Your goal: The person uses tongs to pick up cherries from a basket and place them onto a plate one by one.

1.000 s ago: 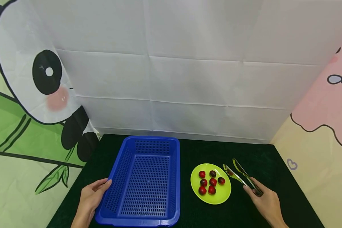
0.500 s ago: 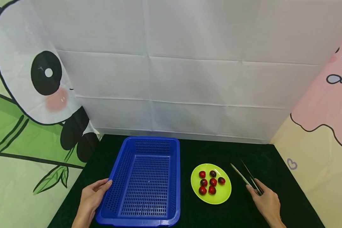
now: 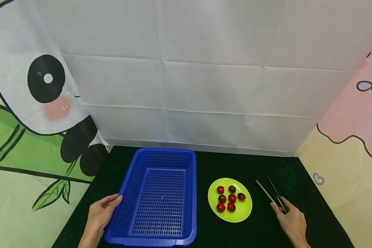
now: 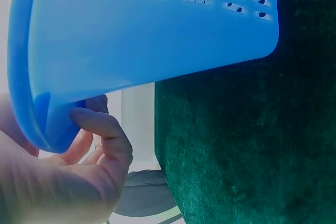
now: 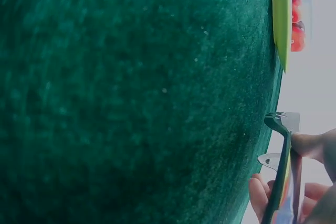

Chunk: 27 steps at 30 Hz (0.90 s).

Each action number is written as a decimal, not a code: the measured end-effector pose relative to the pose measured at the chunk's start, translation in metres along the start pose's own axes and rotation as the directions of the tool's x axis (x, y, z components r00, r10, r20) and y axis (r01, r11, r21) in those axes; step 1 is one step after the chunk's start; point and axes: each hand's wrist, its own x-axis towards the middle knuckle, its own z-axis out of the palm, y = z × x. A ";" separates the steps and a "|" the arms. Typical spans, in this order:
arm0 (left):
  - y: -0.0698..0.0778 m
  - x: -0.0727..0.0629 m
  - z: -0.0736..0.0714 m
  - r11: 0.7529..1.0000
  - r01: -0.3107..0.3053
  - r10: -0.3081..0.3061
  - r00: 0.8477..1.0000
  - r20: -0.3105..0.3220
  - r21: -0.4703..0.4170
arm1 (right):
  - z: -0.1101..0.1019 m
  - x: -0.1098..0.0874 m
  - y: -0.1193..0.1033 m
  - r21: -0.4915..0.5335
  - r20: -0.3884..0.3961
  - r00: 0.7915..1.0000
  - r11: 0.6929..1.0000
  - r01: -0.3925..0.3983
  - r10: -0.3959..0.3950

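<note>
In the head view my left hand (image 3: 100,214) grips the left rim of a blue perforated plastic basket (image 3: 150,241). The left wrist view shows the fingers (image 4: 107,129) curled round the rim of the same basket (image 4: 131,40). My right hand (image 3: 292,222) holds a pair of tongs (image 3: 264,190), their arms spread with nothing between the tips. To their left is a yellow-green plate (image 3: 243,215) bearing several small round red fruits (image 3: 231,206), some darker. In the right wrist view, thumb and fingers hold the tongs (image 5: 286,166) edge-on, low over the cloth.
A dark green cloth (image 3: 223,163) covers the table. White fabric (image 3: 204,86) rises behind it, with a panda print (image 3: 46,79) on the left and a pink figure (image 3: 356,113) on the right. The basket stands left of the plate, with a gap between them.
The right hand has drawn the tongs rightward, away from the plate's edge, and turned them so their arms show edge-on. The left hand, basket and fruits stay put.
</note>
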 end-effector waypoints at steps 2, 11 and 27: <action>0.000 0.000 0.000 1.000 0.004 -0.004 1.000 0.001 0.007 | 0.000 0.000 0.001 0.003 -0.006 1.000 1.000 0.008 -0.008; 0.000 -0.001 -0.001 1.000 0.016 -0.016 1.000 0.021 0.019 | 0.000 -0.001 0.006 0.025 0.040 0.999 1.000 -0.014 0.013; 0.002 -0.002 -0.001 1.000 -0.006 0.006 1.000 0.005 0.013 | 0.000 0.002 0.009 0.035 0.094 0.995 0.999 0.021 -0.025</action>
